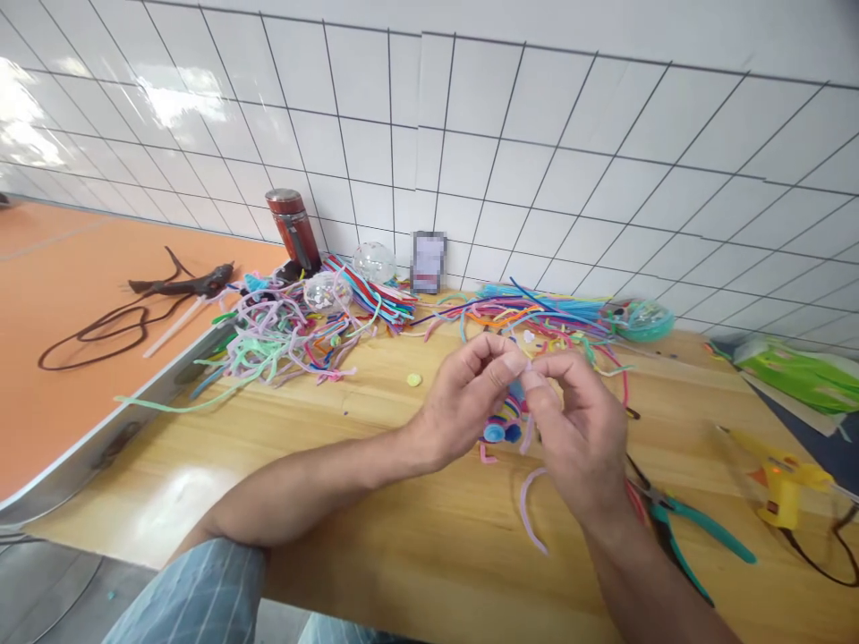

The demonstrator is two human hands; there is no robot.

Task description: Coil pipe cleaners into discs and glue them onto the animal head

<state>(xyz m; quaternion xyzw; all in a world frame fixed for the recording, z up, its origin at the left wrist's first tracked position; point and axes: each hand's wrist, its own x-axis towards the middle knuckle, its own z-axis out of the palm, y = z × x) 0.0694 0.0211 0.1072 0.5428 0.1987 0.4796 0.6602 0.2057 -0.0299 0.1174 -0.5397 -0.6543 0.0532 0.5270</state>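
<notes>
My left hand (470,389) and my right hand (581,420) meet over the wooden table, thumbs and forefingers pinched together. Between the fingertips is a lilac pipe cleaner (528,434), mostly covered by the fingers, with a length hanging below them. Just behind and under the hands sits a small striped figure of coloured pipe cleaners (495,433) with blue round parts, partly hidden. A curved lilac piece (527,505) shows below the hands; whether it joins the held one I cannot tell. Green-handled pliers (704,528) lie right of my right wrist.
A yellow glue gun (782,483) with a cord stands at the right. Loose pipe cleaners (268,335) heap at the left, with bundles (550,309) along the wall. A red flask (295,228), a phone (428,261) and clear balls (374,262) stand at the back.
</notes>
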